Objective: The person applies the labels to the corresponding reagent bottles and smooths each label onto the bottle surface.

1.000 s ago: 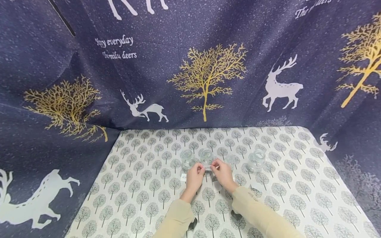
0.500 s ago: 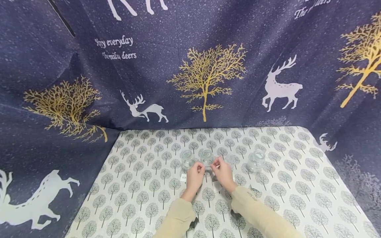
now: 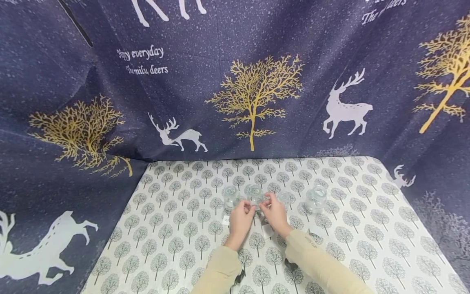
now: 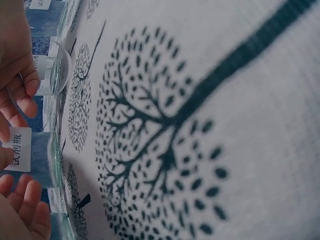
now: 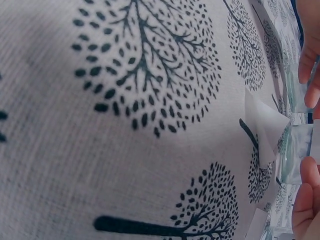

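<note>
Both hands meet at the front of a clear glass jar [image 3: 255,192], second from the left in a row. Against its side lies a white label [image 4: 21,150] printed with dark characters. My left hand [image 3: 240,222] pinches one end of the label, its thumb and fingertip close together. At the other end my right hand [image 3: 275,214] pinches the label's edge, its remaining fingers loosely bent. In the head view the fingers mostly hide this label. Another glass jar [image 3: 230,196] stands just to the left, with a white label [image 3: 226,220] on the cloth before it.
Right of the hands stand two more glass jars, a low one [image 3: 284,197] and a larger one [image 3: 316,200]. Scraps of white paper [image 5: 262,125] lie on the tree-print tablecloth [image 3: 176,245]. A dark deer-print curtain [image 3: 176,102] hangs behind the table.
The label stretched between both hands has moved in against the jar. The left hand has shifted slightly right, so the fingertips of both hands are closer together.
</note>
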`<state>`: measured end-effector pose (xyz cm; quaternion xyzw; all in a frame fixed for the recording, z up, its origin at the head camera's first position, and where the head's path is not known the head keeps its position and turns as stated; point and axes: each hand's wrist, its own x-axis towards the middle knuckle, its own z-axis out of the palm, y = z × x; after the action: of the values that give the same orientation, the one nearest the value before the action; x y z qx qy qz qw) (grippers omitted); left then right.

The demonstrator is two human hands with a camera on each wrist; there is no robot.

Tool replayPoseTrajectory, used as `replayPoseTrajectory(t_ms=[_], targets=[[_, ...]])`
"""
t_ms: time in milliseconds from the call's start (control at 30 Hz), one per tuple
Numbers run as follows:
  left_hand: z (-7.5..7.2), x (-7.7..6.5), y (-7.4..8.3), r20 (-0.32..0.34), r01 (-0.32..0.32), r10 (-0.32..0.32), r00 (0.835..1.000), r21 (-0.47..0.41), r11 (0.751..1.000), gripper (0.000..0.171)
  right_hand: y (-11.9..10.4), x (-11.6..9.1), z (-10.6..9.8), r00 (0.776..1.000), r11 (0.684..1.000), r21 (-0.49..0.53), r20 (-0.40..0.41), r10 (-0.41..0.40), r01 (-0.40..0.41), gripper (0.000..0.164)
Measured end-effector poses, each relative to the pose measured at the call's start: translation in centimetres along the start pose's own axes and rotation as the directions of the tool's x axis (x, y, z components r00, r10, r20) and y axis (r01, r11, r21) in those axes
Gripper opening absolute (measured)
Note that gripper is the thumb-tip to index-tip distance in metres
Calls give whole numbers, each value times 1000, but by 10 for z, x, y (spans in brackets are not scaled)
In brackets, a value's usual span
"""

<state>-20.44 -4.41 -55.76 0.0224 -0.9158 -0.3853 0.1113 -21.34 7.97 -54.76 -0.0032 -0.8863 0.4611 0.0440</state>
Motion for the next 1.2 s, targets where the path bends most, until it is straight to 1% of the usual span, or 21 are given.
replayPoseTrajectory(t_ms=[67, 200, 300, 400, 433, 533, 633, 833, 1000, 1200], targets=[[-1, 0, 1, -8, 0, 0, 1000, 18, 1000, 29, 0, 0, 0, 1000, 1000, 4, 7, -4, 4, 42], [-1, 1, 2, -29, -27, 29, 999, 50, 998, 49, 0, 0, -1, 1000, 1000, 18, 17, -11, 11, 43], [-2, 3, 3, -11, -53, 53, 999, 44, 998, 65, -1, -1, -2, 1000, 1000, 29, 27, -11, 10, 44], [-2, 7, 3, 16, -74, 74, 997, 36, 997, 73, 0, -1, -3, 999, 999, 39, 35, -7, 6, 43], [-2, 7, 3, 26, -80, 79, 997, 32, 996, 74, 0, -1, -3, 999, 999, 44, 36, -5, 4, 43], [-2, 9, 1, 27, -109, 108, 994, 40, 993, 72, 1, -2, -3, 999, 998, 58, 41, 3, -5, 42], [-1, 10, -1, 30, -136, 135, 990, 52, 989, 69, 3, -3, -2, 999, 998, 70, 38, -3, 0, 36], [0, 10, -3, 63, -140, 137, 989, 48, 989, 68, 2, -2, 0, 1000, 995, 98, 20, -23, 21, 24], [1, 10, -3, 75, -131, 128, 989, 46, 990, 69, 2, -2, 1, 998, 995, 72, -6, -64, 64, 20], [2, 11, -1, 74, -124, 119, 990, 61, 990, 69, 0, -3, 2, 991, 992, -8, -56, -126, 125, 14]])
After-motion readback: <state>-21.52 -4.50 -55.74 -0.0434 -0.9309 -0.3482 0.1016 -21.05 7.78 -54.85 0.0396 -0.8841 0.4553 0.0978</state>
